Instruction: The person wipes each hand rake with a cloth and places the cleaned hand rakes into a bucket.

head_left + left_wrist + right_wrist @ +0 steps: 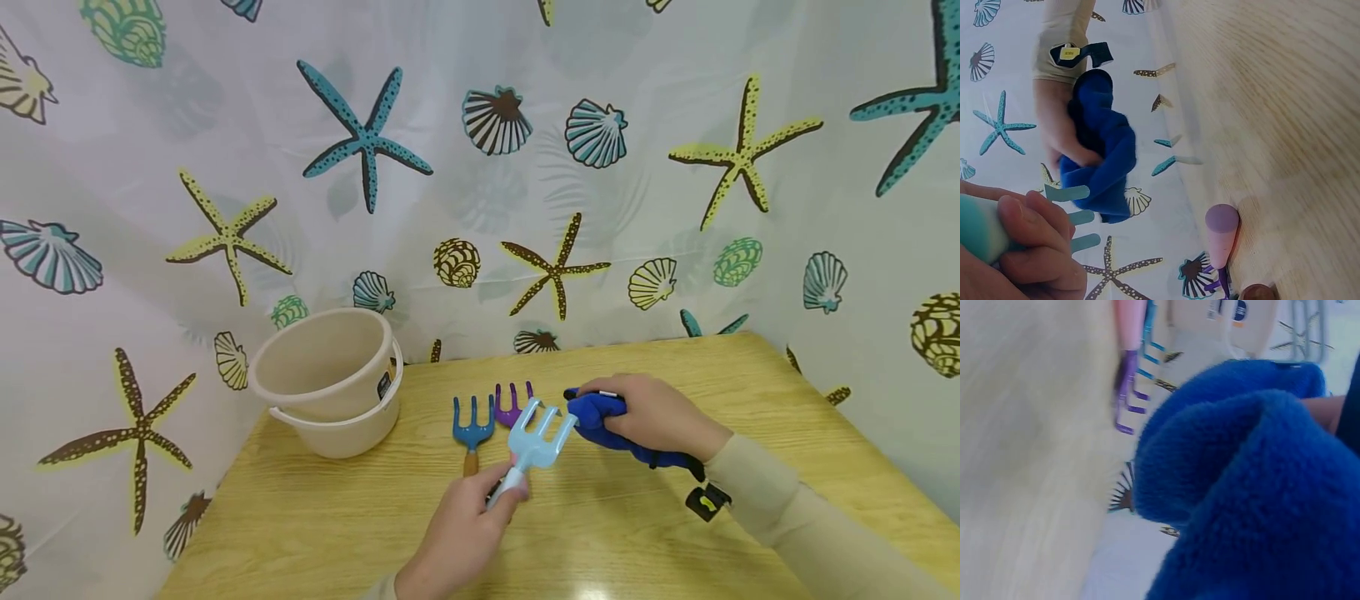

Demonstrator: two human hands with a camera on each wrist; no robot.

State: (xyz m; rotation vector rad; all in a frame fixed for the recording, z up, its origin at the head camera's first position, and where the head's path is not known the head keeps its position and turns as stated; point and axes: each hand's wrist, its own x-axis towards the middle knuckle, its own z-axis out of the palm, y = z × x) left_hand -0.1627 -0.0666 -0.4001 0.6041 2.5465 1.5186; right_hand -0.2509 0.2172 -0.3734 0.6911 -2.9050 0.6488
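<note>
My left hand (463,527) grips the pale handle of a light blue garden hand fork (534,447), its tines pointing up and away. In my right hand (656,417) is a bunched blue cloth (600,417) with dark edging, held right at the fork's rightmost tine. The left wrist view shows the cloth (1110,144) hanging in folds from the fingers, above the tabletop. Plush blue folds (1241,475) fill much of the right wrist view and hide most of that hand.
Behind the held fork, a dark blue hand fork (473,427) with a wooden handle and a purple fork (513,410) with a pink handle (1222,234) lie on the wooden table (315,525). Nested cream buckets (341,429) stand at the back left. A patterned curtain (465,183) surrounds the table.
</note>
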